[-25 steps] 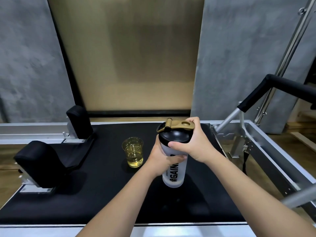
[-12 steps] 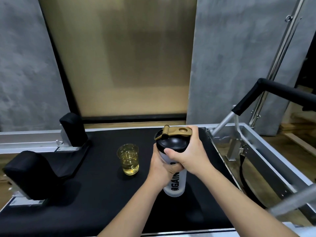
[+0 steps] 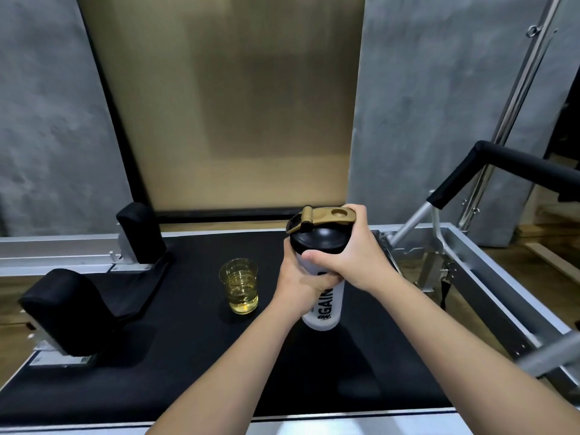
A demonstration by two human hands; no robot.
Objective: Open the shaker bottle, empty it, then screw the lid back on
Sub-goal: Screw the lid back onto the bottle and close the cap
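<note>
Cam tilted up; bottle (image 3: 323, 304) upright on blk mat (image 3: 157, 356).

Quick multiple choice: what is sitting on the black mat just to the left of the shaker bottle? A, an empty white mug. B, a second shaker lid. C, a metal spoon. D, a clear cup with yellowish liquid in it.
D: a clear cup holding yellowish liquid stands on the black mat left of the shaker bottle, apart from the left hand gripping the bottle.
</note>
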